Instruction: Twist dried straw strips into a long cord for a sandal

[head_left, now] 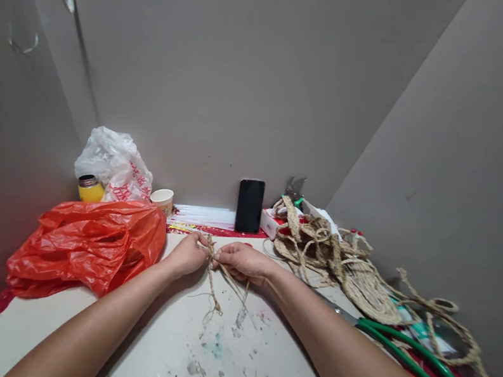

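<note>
Two hands: thin tan straw strands pinched in closed left hand and right hand
Twisted part: short, seemingly barely begun
Loose ends: left unworked, below
Braided tan coils: apparently done, rightward

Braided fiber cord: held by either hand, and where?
Yes, the fiber cord: left hand pinches near its top, right hand just below; loose ends hang down.

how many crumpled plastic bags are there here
2. The red bag is on the left; the white bag is behind it. Others may be hidden under the braided cord.
</note>
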A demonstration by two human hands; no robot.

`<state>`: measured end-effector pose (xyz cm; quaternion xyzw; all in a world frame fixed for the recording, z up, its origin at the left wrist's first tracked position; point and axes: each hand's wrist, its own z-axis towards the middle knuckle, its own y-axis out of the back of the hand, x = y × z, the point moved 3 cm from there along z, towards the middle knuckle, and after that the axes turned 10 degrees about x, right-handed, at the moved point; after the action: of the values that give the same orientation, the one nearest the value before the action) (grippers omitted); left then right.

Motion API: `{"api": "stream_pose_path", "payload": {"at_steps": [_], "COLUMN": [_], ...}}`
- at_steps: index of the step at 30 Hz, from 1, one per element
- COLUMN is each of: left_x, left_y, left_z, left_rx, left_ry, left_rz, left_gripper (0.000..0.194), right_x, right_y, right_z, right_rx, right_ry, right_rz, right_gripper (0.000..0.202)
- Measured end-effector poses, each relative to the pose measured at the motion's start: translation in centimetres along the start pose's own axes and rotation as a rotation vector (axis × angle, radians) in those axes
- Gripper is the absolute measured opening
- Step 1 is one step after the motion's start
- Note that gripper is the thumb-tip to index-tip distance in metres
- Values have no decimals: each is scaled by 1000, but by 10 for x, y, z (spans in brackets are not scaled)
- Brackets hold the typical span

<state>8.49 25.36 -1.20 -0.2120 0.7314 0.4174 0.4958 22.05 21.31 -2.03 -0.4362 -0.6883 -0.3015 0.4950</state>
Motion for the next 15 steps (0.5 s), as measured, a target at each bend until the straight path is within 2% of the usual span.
{"api": "stream_pose_path", "payload": {"at_steps": [2, 5, 9, 11, 15], "left_x": [-2, -1, 2, 3, 6], "left_y": [-1, -3, -4, -4, -6], "left_z": [-1, -1, 1, 2, 4], "left_rx": [35, 168, 332, 351, 302], "left_ry": [9, 113, 212, 221, 221], "left_rz": [8, -17, -98, -136, -158], "left_gripper": [9, 24, 24, 21, 20], "right_x": [2, 4, 3, 4, 9], "right_y": [-1, 0, 2, 3, 5], "right_z": [-1, -2, 0, 0, -4], "right_rx": [-25, -53, -113, -163, -245], "right_ry": [13, 17, 35, 53, 63], "right_rz": [-66, -168, -326, -406, -527], "right_gripper": [19, 18, 14, 12, 16]}}
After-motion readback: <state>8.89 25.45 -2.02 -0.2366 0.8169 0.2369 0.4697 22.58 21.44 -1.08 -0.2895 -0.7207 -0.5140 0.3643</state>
